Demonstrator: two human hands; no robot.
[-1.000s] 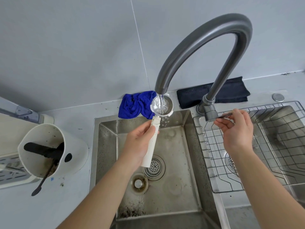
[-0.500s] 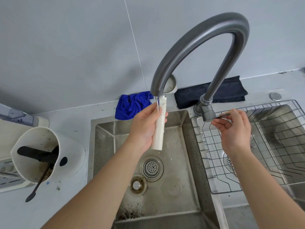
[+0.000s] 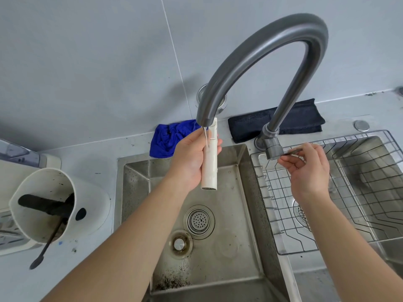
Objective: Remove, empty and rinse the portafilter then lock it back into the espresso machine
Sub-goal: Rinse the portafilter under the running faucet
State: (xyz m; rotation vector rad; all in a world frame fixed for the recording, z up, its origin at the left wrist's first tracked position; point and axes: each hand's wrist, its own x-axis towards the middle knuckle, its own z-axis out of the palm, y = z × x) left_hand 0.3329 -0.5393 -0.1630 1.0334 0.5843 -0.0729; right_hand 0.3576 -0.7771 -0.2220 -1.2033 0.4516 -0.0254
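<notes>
My left hand (image 3: 190, 158) grips the cream handle of the portafilter (image 3: 209, 162), which points steeply up over the left sink basin (image 3: 220, 253). Its metal basket sits high behind the grey faucet spout (image 3: 250, 55), mostly hidden. A thin stream of water runs from the spout tip down along the handle. My right hand (image 3: 307, 171) pinches the thin faucet lever (image 3: 292, 151) at the faucet base. The espresso machine is out of view.
A white knock box (image 3: 91, 205) with a dark bar and a brush stands on the counter at left. A blue cloth (image 3: 170, 137) and a dark folded cloth (image 3: 301, 119) lie behind the sink. A wire rack (image 3: 340, 192) covers the right basin. Coffee grounds speckle the basin floor.
My left hand has lifted and tipped the portafilter, so its basket went from under the stream to up behind the spout. My right hand stays on the lever. The stream looks thinner.
</notes>
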